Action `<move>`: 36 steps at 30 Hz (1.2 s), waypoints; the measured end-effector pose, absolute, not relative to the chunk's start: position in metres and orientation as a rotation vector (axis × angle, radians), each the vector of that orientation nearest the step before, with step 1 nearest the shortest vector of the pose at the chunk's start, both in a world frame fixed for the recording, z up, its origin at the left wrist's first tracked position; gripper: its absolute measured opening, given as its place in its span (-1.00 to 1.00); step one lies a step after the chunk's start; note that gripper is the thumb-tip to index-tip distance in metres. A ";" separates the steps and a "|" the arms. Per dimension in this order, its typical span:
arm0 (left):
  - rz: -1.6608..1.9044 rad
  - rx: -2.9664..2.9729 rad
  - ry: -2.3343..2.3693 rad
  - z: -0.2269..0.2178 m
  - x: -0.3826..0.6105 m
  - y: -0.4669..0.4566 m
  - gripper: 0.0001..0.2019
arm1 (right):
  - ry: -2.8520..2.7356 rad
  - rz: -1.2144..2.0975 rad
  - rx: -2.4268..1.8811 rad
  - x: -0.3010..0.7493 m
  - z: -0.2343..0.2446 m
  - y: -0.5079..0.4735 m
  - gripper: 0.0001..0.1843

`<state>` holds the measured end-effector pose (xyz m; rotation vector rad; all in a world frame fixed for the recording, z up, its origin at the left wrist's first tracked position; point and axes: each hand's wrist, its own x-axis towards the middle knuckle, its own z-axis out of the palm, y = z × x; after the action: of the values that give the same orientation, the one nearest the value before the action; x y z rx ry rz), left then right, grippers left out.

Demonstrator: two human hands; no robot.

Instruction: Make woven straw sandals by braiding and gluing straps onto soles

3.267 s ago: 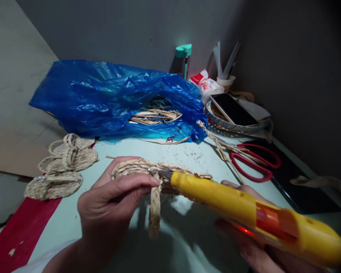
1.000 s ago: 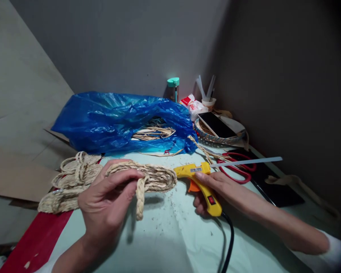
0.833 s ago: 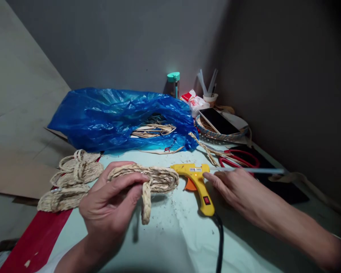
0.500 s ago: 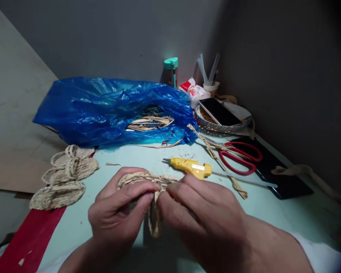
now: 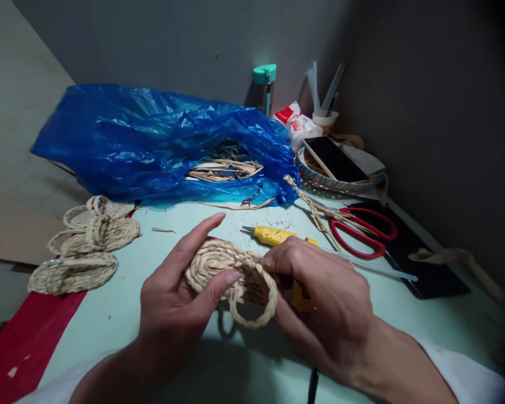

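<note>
A small woven straw sandal is held up between both hands, its coiled sole turned toward me. My left hand grips the sole from the left, thumb pressed on the face and index finger raised off it. A braided loop hangs from the sandal's right side. At that loop's upper end, my right hand pinches the braid against the sandal's edge; its fingertips are partly hidden. Behind the right hand lies a yellow glue gun with a clear glue stick in it, partly covered by the hand.
Finished-looking straw sandals lie at the left, over a red strip. A blue plastic bag with straw inside spans the back. Red-handled scissors, a braided straw strand, a phone on a basket and a black tablet-like slab are at the right.
The sandal has been turned so its coiled sole faces me and the loop swings to the right. My left index finger has lifted. The right hand has shifted right, over the glue gun.
</note>
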<state>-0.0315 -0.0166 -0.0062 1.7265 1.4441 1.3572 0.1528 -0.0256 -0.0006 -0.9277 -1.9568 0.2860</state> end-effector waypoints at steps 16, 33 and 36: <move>1.294 1.638 1.372 -0.001 -0.027 -0.017 -0.79 | -1.925 0.246 -0.966 0.147 -0.007 -0.026 -0.84; 1.281 1.692 1.432 0.002 -0.020 -0.021 -0.83 | -1.962 0.260 -1.154 0.142 -0.001 -0.023 -0.91; 1.290 1.706 1.404 0.001 -0.020 -0.021 -0.82 | -1.962 0.417 -1.208 0.141 -0.003 -0.025 -0.89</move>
<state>-0.0197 -0.0207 0.0013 1.7060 1.4043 1.2900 0.1410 -0.0247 -0.0026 -1.2078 -1.9621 0.4168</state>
